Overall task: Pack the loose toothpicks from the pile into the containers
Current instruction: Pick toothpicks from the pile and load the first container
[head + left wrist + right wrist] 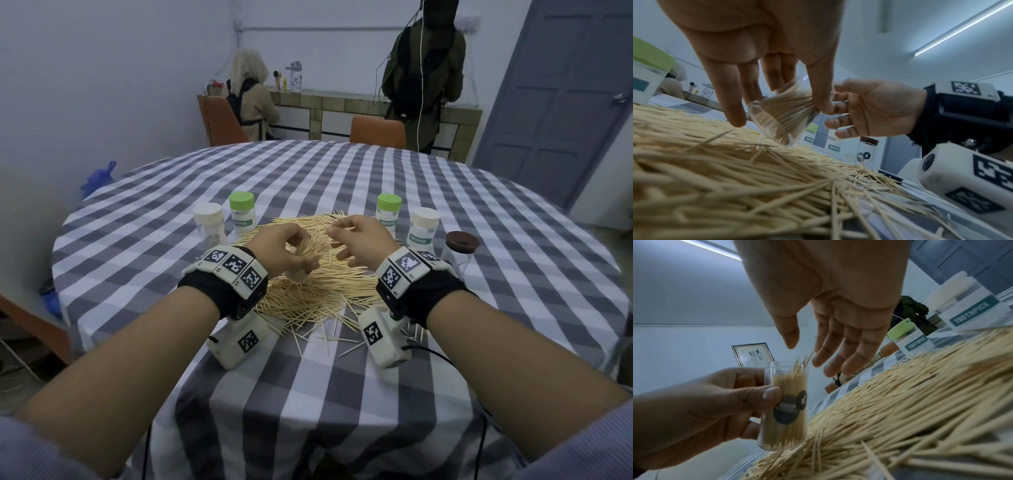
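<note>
Four lidded containers behind the pile read "TOOTHPICK": two green-lidded (241, 213) (388, 213) and two white-lidded (209, 222) (423, 226). A brown-lidded jar (460, 251) stands toward the table's right edge. Your left hand (282, 251) grasps a clear jar (785, 407) packed with toothpicks, its dark round label too blurred to read, tilted just above the pile of loose toothpicks (318, 291) at the middle of the checked table (479, 205). Your right hand (359, 241) hovers beside the jar's mouth, fingers relaxed, holding nothing.

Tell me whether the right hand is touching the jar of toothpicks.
Apart. In the right wrist view, the right hand hovers open above the jar, wall visible between fingertips and rim; the left hand grips it.
</note>
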